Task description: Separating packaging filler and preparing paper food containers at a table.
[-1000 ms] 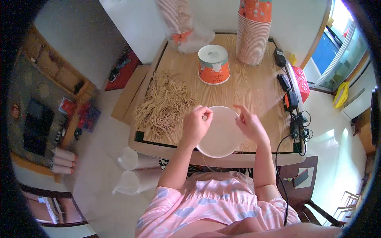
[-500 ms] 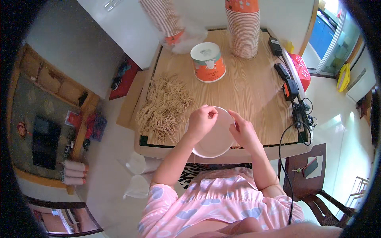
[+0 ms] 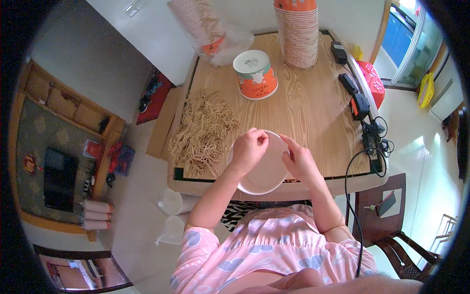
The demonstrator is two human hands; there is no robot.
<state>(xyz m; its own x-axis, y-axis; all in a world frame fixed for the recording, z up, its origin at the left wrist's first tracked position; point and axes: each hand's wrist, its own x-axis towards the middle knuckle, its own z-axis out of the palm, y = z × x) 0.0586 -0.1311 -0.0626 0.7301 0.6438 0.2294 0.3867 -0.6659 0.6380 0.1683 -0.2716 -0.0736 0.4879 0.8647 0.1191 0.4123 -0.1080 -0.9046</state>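
A white-lined paper bucket [image 3: 264, 172] is tilted at the table's front edge, its round opening facing me. My left hand [image 3: 250, 151] lies over the far left part of its rim, the fingertips closed in a pinch. Whatever the pinch holds is too small to make out. My right hand [image 3: 299, 160] grips the rim's right side, index finger along the outside and thumb toward the inside. Left of my left hand lies a heap of beige cords [image 3: 203, 132]. Beyond my hands an orange and green paper bucket [image 3: 257, 82] stands upside down on the table.
A tall stack of paper buckets [image 3: 297, 39] rises at the table's back. Another stack [image 3: 198, 24] in clear plastic leans at the back left. Black power adapters [image 3: 360, 105] and tangled cables [image 3: 374, 139] line the right edge. A dark chair [image 3: 379, 210] stands at the right.
My view has shifted slightly. Both hands stay at the bucket's rim in nearly the same pose; the right thumb has moved a little. The other things have not moved.
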